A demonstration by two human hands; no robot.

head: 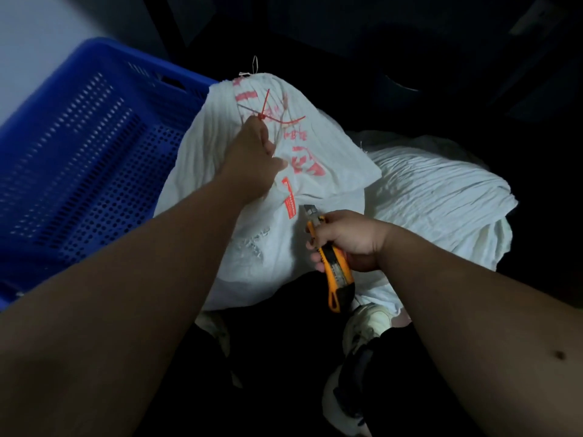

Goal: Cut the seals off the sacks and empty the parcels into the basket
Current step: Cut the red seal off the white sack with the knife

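left grip clamps sack beside red seal; right grip clamps knife below.

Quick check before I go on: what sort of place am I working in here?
Probably a parcel sorting or mailroom area, dimly lit. White woven sacks with red print, one closed by a red zip-tie seal, sit beside a big blue perforated basket, and the right hand holds a utility knife.

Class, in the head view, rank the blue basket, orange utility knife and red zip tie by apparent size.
1. blue basket
2. orange utility knife
3. red zip tie
The knife is nearer the camera, so its lead over the tie is unsure.
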